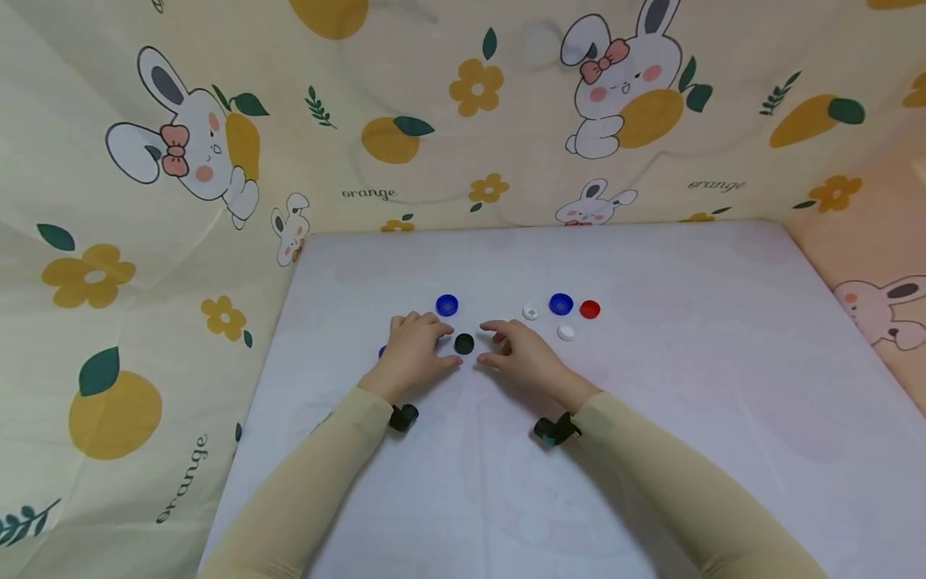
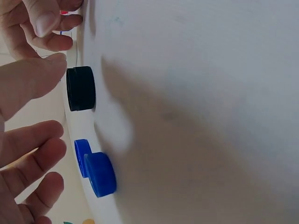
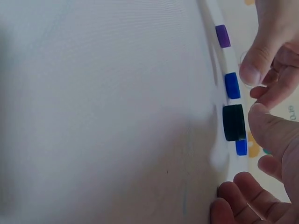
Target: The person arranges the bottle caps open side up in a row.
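A black bottle cap (image 1: 464, 344) sits on the table between the two hands. To its left, my left hand (image 1: 414, 350) hovers with loosely bent fingers and nothing in its grasp. My right hand (image 1: 531, 358) faces it from the other side, thumb and fingers spread apart around bare air. In the left wrist view, the left thumb is right by the black cap's top edge, and a blue cap (image 2: 100, 175) lies below the fingers. A purple cap (image 3: 223, 36) shows in the right wrist view; the left hand mostly hides it in the head view.
Behind the hands is another blue cap (image 1: 447, 305). At the back right lie a larger blue cap (image 1: 560, 304), a red cap (image 1: 589, 310) and two white caps, one nearer (image 1: 566, 332). A patterned cloth (image 1: 434, 121) hangs along the white table's (image 1: 687, 338) far edge.
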{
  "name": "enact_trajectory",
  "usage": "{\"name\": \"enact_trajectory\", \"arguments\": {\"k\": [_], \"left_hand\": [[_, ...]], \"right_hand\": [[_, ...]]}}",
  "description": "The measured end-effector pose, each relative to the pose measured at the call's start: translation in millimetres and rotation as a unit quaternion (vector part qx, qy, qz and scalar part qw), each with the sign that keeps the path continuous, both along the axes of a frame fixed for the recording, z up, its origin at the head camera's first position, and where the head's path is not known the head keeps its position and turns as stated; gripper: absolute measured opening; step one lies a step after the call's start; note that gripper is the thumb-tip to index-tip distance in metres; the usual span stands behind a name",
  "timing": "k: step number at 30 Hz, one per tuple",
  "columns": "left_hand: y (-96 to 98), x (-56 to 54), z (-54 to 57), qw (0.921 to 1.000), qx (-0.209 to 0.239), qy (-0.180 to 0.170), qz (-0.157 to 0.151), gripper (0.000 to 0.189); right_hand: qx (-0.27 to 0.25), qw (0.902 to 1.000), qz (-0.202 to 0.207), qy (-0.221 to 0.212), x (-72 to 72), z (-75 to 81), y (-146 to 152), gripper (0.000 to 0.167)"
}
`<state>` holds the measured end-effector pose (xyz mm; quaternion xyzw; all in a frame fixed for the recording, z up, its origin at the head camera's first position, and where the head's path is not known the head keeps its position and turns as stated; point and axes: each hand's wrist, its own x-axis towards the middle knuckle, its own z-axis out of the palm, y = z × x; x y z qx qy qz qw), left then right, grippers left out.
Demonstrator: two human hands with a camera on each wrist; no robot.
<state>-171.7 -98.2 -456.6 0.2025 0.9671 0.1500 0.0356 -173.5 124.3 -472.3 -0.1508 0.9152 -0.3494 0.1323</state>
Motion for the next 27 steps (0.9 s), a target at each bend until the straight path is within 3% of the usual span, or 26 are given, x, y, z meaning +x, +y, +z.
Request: {"name": "enact_trajectory", "arguments": {"k": [19,27], "left_hand": [[11.7,-12.0,2.0,0.9995,-0.012,-0.029,-0.006,0.035],[14.4,-14.1,-3.1,0.9993,-0.010,-0.034,-0.010,0.031]], "right_hand": [[0.024,0.9987,-0.004,0.045,-4.0,-7.1,-18,0.033],[0.038,0.9981,-0.012,0.046,-3.2,-5.2,-19,0.031]]}}
